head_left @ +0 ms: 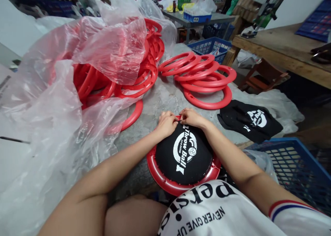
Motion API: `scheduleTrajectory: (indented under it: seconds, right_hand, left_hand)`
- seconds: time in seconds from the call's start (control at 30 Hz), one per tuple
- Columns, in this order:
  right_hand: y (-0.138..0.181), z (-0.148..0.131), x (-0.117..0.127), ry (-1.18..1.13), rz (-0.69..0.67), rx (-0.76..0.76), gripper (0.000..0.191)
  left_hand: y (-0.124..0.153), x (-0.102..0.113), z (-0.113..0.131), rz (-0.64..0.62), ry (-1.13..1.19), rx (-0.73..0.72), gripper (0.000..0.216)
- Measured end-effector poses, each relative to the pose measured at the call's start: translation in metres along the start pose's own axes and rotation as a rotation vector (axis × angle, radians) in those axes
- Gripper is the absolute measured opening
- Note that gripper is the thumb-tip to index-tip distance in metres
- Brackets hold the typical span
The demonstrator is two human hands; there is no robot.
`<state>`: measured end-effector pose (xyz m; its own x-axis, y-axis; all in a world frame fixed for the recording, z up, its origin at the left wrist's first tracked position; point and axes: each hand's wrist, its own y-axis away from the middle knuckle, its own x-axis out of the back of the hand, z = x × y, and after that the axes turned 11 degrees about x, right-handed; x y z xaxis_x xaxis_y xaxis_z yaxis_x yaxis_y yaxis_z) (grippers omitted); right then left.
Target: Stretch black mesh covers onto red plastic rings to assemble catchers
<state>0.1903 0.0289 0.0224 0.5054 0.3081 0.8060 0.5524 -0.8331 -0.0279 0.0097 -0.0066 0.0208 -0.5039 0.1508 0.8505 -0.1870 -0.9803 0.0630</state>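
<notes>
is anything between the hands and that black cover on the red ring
Nothing visible. The left hand and the right hand are on the far edge of the black cover, fingers pinching it at the red ring. The loose red rings and the plastic bag lie farther off, apart from both hands.

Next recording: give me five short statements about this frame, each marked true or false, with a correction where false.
1. The left hand and right hand both pinch the far edge of the black cover on a red ring. True.
2. The spare black covers lie left of the hands. False: they lie to the right.
3. A stack of loose red rings lies beyond the hands. True.
4. The clear plastic bag on the left holds blue rings. False: the rings in it are red.
5. A blue basket stands at the person's right. True.
</notes>
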Motion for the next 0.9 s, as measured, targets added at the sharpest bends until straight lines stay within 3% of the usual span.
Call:
scheduleTrajectory:
  seconds: [0.23,0.9]
  right_hand:
    - [0.009,0.016,-0.015,-0.291,0.135,-0.012,0.01]
    - [0.008,0.019,-0.019,-0.276,0.192,-0.001,0.012]
  left_hand:
    - [-0.01,-0.009,0.002,0.017,0.136,0.136,0.008]
    - [-0.007,-0.008,0.007,0.064,0.101,0.203,0.012]
